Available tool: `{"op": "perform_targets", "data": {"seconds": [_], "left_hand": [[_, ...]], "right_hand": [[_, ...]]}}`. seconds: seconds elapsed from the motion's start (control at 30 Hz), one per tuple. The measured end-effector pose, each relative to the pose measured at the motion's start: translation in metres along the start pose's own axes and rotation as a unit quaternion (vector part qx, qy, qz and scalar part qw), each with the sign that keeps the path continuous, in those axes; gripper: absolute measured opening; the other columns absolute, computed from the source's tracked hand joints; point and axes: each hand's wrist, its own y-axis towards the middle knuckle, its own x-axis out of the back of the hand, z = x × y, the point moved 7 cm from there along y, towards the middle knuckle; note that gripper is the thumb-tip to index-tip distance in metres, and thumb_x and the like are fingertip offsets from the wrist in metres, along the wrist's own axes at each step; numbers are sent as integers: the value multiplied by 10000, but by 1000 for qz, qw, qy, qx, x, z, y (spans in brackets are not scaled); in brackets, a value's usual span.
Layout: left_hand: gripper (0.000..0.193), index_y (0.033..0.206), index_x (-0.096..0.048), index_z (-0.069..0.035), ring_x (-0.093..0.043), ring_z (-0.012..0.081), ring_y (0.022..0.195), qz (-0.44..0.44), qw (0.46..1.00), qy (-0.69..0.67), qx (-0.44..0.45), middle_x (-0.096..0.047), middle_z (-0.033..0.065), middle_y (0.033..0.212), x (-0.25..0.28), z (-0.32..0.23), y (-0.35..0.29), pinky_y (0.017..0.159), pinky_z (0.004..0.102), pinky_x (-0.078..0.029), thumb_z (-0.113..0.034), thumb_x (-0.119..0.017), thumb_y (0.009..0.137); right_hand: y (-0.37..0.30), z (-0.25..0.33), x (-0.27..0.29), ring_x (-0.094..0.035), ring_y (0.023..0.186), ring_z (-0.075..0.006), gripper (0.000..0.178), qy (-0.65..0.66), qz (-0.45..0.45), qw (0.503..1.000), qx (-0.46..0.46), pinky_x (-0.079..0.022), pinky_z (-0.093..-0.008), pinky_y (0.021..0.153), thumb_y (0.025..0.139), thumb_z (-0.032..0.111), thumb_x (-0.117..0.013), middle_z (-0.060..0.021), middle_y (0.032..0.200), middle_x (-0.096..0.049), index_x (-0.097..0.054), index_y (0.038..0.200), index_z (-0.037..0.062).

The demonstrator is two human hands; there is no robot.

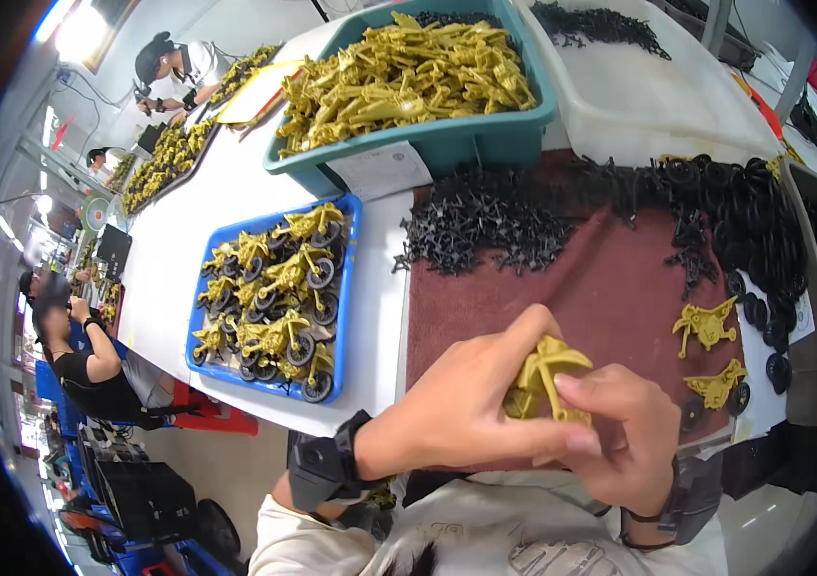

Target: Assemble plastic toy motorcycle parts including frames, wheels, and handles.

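A yellow toy motorcycle body (535,376) is held between both hands, low over the brown cloth. My left hand (461,398) wraps round it from the left, thumb along its near side. From the right, my right hand (631,422) presses the thumb against the body, with its other fingers curled and partly hidden. Whether a small part is also pinched there is hidden. To the right of my hands lie a loose yellow motorcycle body (706,326) and another yellow motorcycle body (716,384) beside black wheels (739,397).
A blue tray (355,259) of wheeled yellow motorcycles stands left of the brown cloth (466,317). Small black parts (485,226) are heaped at its back. A teal bin (504,144) heaped with yellow bodies stands behind. A grey bin (816,288) of black wheels borders the right. Co-workers sit at far left.
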Motion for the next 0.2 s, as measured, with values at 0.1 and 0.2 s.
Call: {"op": "perform_targets", "data": {"seconds": [0.1,0.2], "left_hand": [[704,1050,-470,-18,-592,237,713,-33,997,-66,13,-585,101,788,-11,15,-4,634,333,-455,-576,-748,723],[612,1095,-486,-16,-669,335,743,-53,995,-77,-33,-643,165,809,-16,16,-12,666,378,-506,-518,-678,803]], "right_hand": [[-3,8,3,-653,656,-253,422,-92,4,993,76,-505,-323,574,673,82,-810,-96,821,-665,-652,1061,29],[-11,6,1,-654,664,-264,394,-26,32,997,67,-509,-317,572,693,71,-802,-101,841,-669,-660,1058,33]]}}
